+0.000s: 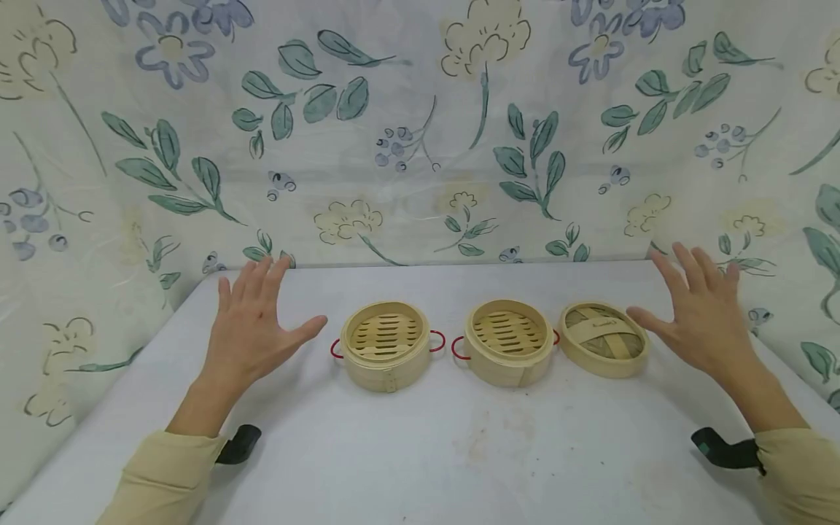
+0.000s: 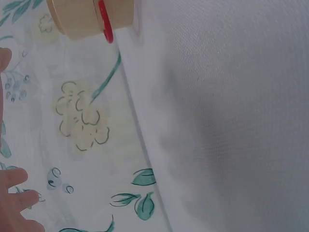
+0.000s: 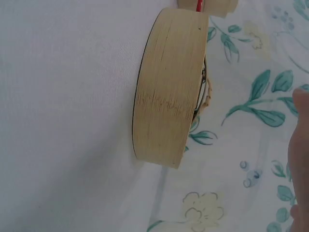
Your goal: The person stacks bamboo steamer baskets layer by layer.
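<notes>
Two round bamboo steamer baskets with slatted bottoms and red side handles stand on the white table: a left basket [image 1: 387, 373] and a middle basket [image 1: 512, 370]. Right of them lies a woven bamboo lid [image 1: 604, 334] with a flat strap across its top. My left hand [image 1: 252, 328] is spread in the air, left of the left basket, holding nothing. On the other side my right hand [image 1: 702, 317] is also spread and bare, its thumb close by the lid. The right wrist view shows the side of the lid [image 3: 169, 87] close up.
The white table [image 1: 394, 459] carries faint brownish stains and specks near its front. Behind it and at both sides hangs a floral cloth [image 1: 420, 197]. Dark wrist-camera mounts [image 1: 240, 445] jut out by both beige sleeves [image 1: 160, 474].
</notes>
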{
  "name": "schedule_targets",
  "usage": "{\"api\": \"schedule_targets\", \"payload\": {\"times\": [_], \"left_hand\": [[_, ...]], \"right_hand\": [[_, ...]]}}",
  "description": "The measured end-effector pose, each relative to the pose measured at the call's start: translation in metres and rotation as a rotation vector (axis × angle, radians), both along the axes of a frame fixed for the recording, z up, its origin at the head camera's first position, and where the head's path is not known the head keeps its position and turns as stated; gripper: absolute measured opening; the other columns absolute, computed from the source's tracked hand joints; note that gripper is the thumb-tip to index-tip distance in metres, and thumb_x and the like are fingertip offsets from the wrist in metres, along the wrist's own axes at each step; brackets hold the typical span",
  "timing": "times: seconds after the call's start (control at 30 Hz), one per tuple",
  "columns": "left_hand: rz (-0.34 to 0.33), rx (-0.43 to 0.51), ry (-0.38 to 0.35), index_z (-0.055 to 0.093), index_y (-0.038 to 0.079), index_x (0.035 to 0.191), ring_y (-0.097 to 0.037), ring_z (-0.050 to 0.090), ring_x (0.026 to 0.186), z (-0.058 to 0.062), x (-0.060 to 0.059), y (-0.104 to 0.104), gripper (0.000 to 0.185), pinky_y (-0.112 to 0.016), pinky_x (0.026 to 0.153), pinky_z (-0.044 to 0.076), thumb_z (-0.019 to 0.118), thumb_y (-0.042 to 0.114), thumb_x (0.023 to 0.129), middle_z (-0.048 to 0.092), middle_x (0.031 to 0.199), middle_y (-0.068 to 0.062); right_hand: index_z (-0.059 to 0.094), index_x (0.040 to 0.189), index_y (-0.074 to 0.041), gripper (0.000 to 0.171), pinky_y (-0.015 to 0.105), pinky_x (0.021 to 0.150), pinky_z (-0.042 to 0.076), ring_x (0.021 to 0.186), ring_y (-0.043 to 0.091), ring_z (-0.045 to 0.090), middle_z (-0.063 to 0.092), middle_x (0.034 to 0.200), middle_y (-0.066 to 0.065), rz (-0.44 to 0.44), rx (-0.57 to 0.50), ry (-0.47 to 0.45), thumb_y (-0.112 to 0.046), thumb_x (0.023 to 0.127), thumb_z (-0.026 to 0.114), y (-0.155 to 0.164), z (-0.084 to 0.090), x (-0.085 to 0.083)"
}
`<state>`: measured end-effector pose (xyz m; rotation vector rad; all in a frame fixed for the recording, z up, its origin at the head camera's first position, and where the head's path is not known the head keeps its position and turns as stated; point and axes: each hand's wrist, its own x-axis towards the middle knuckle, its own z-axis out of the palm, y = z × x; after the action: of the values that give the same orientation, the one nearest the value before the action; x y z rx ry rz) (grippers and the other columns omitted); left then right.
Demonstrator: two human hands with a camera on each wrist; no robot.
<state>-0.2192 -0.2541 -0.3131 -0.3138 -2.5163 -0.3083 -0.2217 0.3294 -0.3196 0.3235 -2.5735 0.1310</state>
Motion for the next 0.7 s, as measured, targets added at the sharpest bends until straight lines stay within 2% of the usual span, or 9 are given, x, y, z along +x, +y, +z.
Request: {"api": "schedule_targets", "payload": {"times": [0.17, 0.33, 0.7], "left_hand": [[-0.037, 0.016, 0.024, 0.031, 0.009, 0.152, -0.046, 0.027, 0.142, -0.002, -0.001, 0.003, 0.096, -0.067, 0.115, 0.005, 0.075, 0.049, 0.077, 0.036, 0.150, -0.027], [-0.058, 0.047, 0.027, 0.032, 0.009, 0.152, -0.044, 0.031, 0.139, -0.006, -0.001, 0.007, 0.095, -0.069, 0.114, 0.010, 0.077, 0.048, 0.077, 0.039, 0.148, -0.025], [-0.096, 0.107, -0.011, 0.029, 0.011, 0.154, -0.042, 0.033, 0.140, -0.013, -0.001, 0.014, 0.097, -0.072, 0.111, 0.015, 0.078, 0.046, 0.078, 0.039, 0.151, -0.021]], "right_hand": [[0.023, 0.155, -0.008, 0.091, 0.074, 0.110, -0.004, 0.146, 0.048, 0.011, 0.017, 0.159, 0.027, 0.038, 0.007, 0.028, -0.061, 0.090, 0.059, -0.006, -0.003, 0.000], [0.026, 0.154, -0.007, 0.091, 0.071, 0.112, -0.005, 0.147, 0.045, 0.011, 0.019, 0.158, 0.025, 0.069, 0.003, 0.033, -0.067, 0.091, 0.053, -0.014, -0.004, 0.000], [0.028, 0.153, -0.008, 0.095, 0.070, 0.113, -0.001, 0.146, 0.043, 0.013, 0.021, 0.158, 0.025, 0.171, -0.064, 0.046, -0.077, 0.090, 0.041, -0.034, -0.002, 0.003]]}}
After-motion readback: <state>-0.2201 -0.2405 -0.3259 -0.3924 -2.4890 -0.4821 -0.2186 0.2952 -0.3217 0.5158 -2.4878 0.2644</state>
